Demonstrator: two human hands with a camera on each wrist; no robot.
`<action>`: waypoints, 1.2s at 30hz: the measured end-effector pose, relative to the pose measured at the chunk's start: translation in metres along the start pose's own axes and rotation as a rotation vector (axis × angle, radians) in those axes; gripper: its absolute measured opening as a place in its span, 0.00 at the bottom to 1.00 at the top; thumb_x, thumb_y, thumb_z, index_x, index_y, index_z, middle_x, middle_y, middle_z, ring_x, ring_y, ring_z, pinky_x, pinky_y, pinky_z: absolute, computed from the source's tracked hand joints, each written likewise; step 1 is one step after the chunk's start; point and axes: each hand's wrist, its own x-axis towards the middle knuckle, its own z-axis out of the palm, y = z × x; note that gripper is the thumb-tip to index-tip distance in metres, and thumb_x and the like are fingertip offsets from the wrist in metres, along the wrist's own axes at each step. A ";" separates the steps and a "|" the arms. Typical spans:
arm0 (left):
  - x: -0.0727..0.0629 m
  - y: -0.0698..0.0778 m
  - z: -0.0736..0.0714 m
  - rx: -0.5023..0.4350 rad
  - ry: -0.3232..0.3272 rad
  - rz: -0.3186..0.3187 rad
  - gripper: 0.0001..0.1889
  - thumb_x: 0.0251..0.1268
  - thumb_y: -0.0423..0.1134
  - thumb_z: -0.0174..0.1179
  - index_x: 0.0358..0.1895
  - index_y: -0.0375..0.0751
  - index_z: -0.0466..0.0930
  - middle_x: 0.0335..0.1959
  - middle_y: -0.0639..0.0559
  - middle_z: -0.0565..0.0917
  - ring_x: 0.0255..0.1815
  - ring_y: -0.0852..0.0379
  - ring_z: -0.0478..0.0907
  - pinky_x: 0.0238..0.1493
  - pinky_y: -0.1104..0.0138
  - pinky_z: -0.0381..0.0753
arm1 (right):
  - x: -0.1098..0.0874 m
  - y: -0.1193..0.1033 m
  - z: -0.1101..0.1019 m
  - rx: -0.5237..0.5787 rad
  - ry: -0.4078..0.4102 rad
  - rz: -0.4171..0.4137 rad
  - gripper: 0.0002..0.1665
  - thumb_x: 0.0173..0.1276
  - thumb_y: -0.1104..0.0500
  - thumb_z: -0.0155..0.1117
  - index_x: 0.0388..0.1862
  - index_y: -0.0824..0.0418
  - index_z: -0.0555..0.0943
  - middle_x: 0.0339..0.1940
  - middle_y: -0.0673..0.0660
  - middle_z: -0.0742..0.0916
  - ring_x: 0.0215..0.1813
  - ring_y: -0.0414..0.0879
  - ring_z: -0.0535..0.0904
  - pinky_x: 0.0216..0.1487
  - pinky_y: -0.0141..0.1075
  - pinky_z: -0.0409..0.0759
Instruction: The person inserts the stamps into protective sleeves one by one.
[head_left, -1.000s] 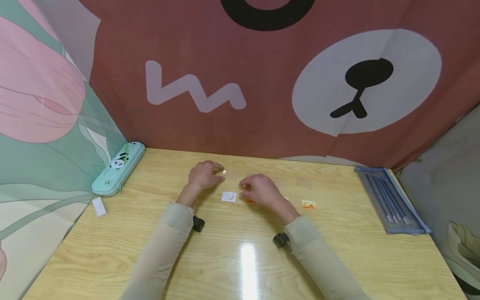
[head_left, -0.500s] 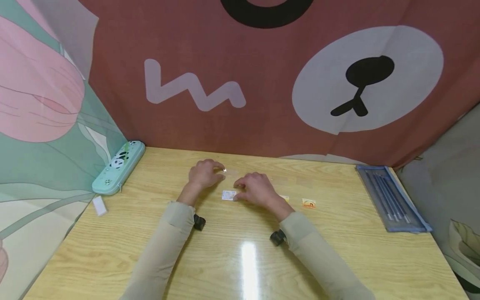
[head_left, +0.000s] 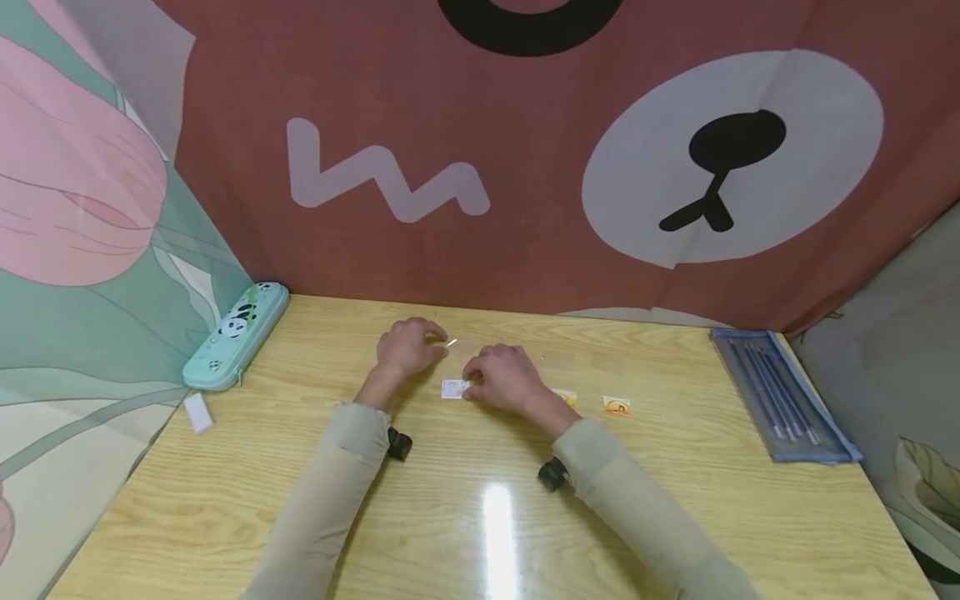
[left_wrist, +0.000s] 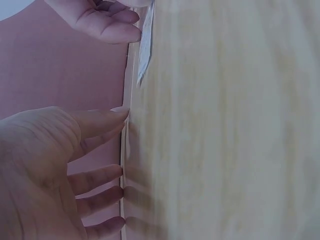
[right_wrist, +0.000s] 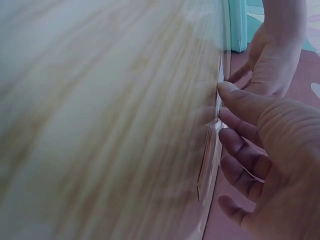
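Note:
In the head view my left hand (head_left: 411, 346) is at the back of the wooden table, pinching the edge of a clear plastic film (head_left: 461, 344) between thumb and index finger. The film is hard to make out apart from a bright glint. My right hand (head_left: 504, 379) pinches the right end of a small white printed card (head_left: 453, 389) just in front of the film. The left wrist view shows this white card (left_wrist: 145, 45) tilted up off the table at the right fingers. The right hand and wrist partly cover a yellow card (head_left: 564, 397).
An orange-and-yellow card (head_left: 617, 406) lies right of the hands. Faint clear pieces (head_left: 607, 364) lie behind the cards. A mint panda pencil case (head_left: 236, 337) and a white eraser-like block (head_left: 198, 413) are at left. A blue-edged pouch of pencils (head_left: 783, 396) lies at right.
My right hand has moved left to the white card and taken its right end. The orange card beside its fingers is now hidden. The left hand stays put; the film's glint has changed shape.

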 end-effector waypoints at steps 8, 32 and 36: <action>0.002 -0.002 0.003 -0.049 0.037 0.009 0.05 0.65 0.49 0.66 0.41 0.60 0.88 0.59 0.53 0.84 0.59 0.43 0.81 0.55 0.45 0.79 | 0.001 -0.003 -0.001 0.023 0.001 -0.011 0.12 0.61 0.45 0.77 0.42 0.45 0.89 0.39 0.44 0.87 0.46 0.46 0.80 0.55 0.49 0.77; 0.004 -0.010 0.000 -0.683 0.023 -0.131 0.06 0.67 0.38 0.61 0.41 0.41 0.86 0.43 0.46 0.87 0.37 0.54 0.76 0.37 0.67 0.76 | 0.003 -0.006 0.003 0.003 0.016 -0.065 0.05 0.65 0.47 0.74 0.37 0.43 0.88 0.36 0.42 0.87 0.40 0.41 0.80 0.54 0.46 0.77; 0.005 -0.010 0.001 -0.718 0.018 -0.137 0.07 0.67 0.38 0.62 0.42 0.41 0.85 0.44 0.46 0.87 0.41 0.55 0.81 0.39 0.69 0.77 | 0.004 -0.005 0.002 0.039 0.055 -0.038 0.04 0.68 0.49 0.71 0.39 0.44 0.89 0.36 0.42 0.90 0.41 0.41 0.84 0.50 0.43 0.81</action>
